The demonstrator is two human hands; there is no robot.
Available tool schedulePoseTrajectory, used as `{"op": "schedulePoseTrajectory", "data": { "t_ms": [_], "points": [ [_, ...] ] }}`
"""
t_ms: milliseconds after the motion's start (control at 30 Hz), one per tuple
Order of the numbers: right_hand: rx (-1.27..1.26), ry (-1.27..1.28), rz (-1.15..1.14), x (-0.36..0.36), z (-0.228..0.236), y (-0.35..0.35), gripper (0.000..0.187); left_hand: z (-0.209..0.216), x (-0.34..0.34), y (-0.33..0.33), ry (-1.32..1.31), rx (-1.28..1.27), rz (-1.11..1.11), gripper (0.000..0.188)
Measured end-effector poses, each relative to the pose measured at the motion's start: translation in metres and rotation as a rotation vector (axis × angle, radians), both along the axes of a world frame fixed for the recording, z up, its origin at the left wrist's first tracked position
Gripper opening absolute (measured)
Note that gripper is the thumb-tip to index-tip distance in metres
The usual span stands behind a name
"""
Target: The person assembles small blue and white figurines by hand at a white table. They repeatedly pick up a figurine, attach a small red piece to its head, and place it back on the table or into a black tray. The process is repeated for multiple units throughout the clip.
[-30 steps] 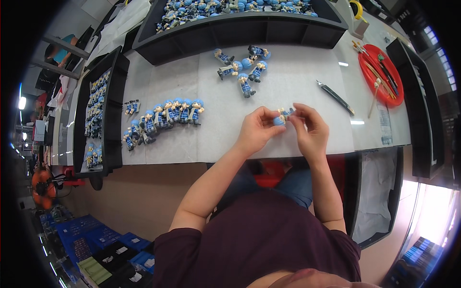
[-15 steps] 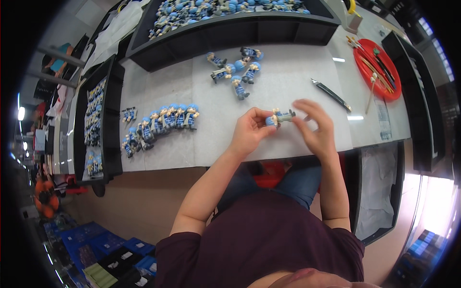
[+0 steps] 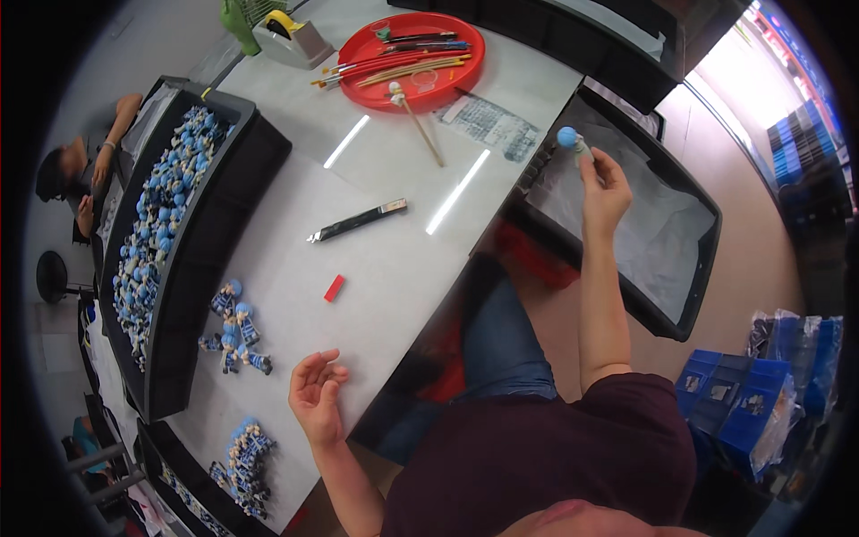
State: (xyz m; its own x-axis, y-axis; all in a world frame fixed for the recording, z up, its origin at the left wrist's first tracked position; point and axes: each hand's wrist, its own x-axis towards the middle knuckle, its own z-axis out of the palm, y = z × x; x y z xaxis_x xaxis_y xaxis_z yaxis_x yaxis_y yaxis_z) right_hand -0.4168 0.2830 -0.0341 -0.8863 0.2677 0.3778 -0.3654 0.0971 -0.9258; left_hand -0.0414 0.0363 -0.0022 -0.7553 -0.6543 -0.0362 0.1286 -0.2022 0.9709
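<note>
My right hand (image 3: pixel 606 192) pinches a small figurine (image 3: pixel 573 141) with a round blue head by its lower end. It is held above a black crate (image 3: pixel 689 304) lined with white sheeting, at the right of the table. Over the table's near edge, my left hand (image 3: pixel 319 394) is empty, palm up with fingers loosely curled and apart. Close to it, several similar figurines (image 3: pixel 234 331) lie in a loose group. A curved row of more figurines (image 3: pixel 249 461) stands at the lower left. A small red block (image 3: pixel 334 287) rests on the tabletop beyond my left hand.
A black craft knife (image 3: pixel 358 221) lies mid-table. Behind it are a red tray (image 3: pixel 479 63) of brushes and sticks and a tape dispenser (image 3: pixel 293 40). A large black bin (image 3: pixel 201 259) full of figurines flanks the left. Another person (image 3: pixel 103 161) sits beyond it.
The view has swung right. My right hand has taken the figurine from my left and carried it rightward over the crate. My left hand has let go and opened.
</note>
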Motion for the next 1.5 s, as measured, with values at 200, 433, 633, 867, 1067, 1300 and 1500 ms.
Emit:
{"op": "schedulePoseTrajectory", "data": {
  "t_ms": [200,433,633,867,1067,1300,1500],
  "points": [
    [0.535,-0.330,-0.253,-0.124,-0.107,0.037,0.025,0.001,0.001,-0.001,-0.002,0.026,0.038,0.046],
    [0.660,-0.431,-0.220,-0.186,-0.166,0.008,0.024,0.003,0.000,0.000,-0.043,0.004,0.082,0.048],
    [0.754,-0.533,-0.144,-0.203,-0.182,-0.003,0.030,0.000,-0.001,-0.001,-0.016,0.026,0.064,0.044],
    [0.737,-0.430,-0.002,-0.232,-0.228,0.006,0.035,0.002,-0.002,0.000,-0.004,0.031,0.047,0.041],
    [0.799,-0.056,-0.095,-0.251,-0.242,0.028,0.037,0.003,-0.001,-0.004,-0.063,0.034,0.057,0.034],
    [0.186,0.164,-0.206,-0.175,-0.126,0.004,0.035,0.019,-0.002,0.004,-0.215,0.028,0.057,0.023],
    [-0.213,0.258,0.305,0.028,0.023,-0.078,0.033,0.044,0.004,-0.008,-0.465,-0.572,0.249,0.024]
  ]
}}
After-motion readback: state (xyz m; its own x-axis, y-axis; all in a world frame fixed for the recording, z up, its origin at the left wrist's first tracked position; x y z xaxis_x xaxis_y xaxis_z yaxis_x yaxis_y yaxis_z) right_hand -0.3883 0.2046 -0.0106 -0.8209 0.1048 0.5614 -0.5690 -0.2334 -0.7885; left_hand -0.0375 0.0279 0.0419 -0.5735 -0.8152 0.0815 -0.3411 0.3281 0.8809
